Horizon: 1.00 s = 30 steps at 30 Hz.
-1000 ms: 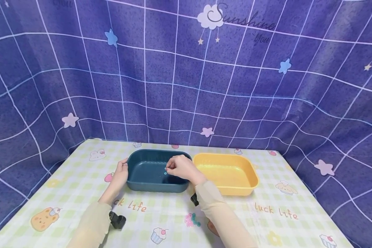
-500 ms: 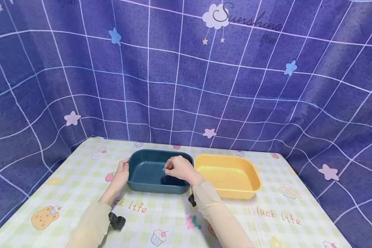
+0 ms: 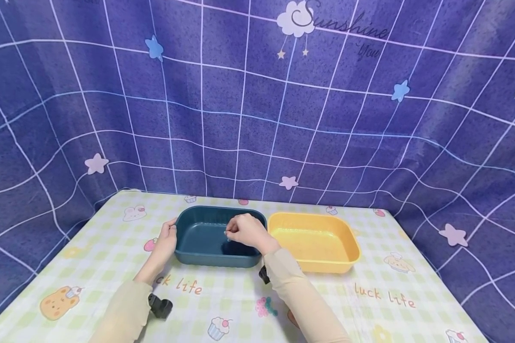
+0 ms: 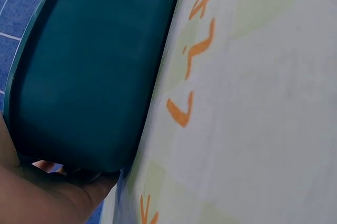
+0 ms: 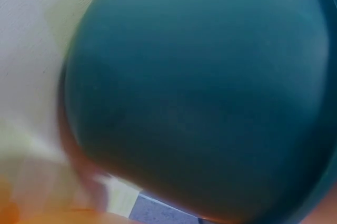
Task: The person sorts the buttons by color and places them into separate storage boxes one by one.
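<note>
A dark teal plastic bin (image 3: pixel 216 261) stands on the table; it also fills much of the left wrist view. My left hand (image 3: pixel 166 240) holds its left end, fingers and thumb against the outer wall; in the left wrist view the left hand (image 4: pixel 58 197) cups that end. Over the bin's right part, my right hand (image 3: pixel 250 232) has its fingers curled, with thumb and index pinched together. A tiny pale-blue bead (image 3: pixel 225 233) barely shows at those fingertips. In the right wrist view the teal bin (image 5: pixel 200 87) takes up most of the picture, and the fingertips are hidden.
A yellow bin (image 3: pixel 326 266) stands just right of the teal one. Nearer me lies a small cluster of pink and teal beads (image 3: pixel 263 307) on the checked tablecloth (image 3: pixel 189 314). A dark blue curtain (image 3: pixel 257 119) hangs behind the table.
The right hand has shifted slightly left over the teal bin, its fingertips still together. A blue bead seen below the fingertips a second ago is hardly visible now. The left hand stays put.
</note>
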Motion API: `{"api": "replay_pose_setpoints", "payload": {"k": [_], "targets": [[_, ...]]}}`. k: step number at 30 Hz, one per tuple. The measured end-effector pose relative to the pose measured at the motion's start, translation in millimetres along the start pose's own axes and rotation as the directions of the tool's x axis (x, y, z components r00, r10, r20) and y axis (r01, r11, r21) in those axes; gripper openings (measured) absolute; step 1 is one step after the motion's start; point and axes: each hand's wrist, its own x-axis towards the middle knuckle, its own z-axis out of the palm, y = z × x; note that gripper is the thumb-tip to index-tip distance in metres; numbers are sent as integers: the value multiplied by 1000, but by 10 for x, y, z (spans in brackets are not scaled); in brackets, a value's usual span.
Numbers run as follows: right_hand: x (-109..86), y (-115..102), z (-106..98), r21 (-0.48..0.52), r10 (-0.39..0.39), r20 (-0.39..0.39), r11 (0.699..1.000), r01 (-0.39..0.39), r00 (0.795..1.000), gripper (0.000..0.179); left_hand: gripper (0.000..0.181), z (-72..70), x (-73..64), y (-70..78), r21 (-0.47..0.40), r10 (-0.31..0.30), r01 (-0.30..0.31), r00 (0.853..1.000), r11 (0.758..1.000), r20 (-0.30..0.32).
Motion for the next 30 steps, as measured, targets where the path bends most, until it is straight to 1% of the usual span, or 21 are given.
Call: {"api": "replay_pose_setpoints", "payload": {"k": [6,15,23,30], "targets": [[3,-8,14,-14,-5,-5,1000,5,1000,11,50,2,-4,4,-5,3,-3,1000,1000,-2],[0,-7,37,3,4,9,1000,-4,1000,13,50,5,-17,18,-4,3,-3,1000,1000,7],[-7,-11,3,4,4,0,1000,-4,1000,14,50,-2,-21,37,-1,3,-3,1000,1000,-3],[-15,-15,-2,4,5,-1,1000,-5,1000,13,50,-3,-17,19,-2,-1,1,1000,1000,-2]]}}
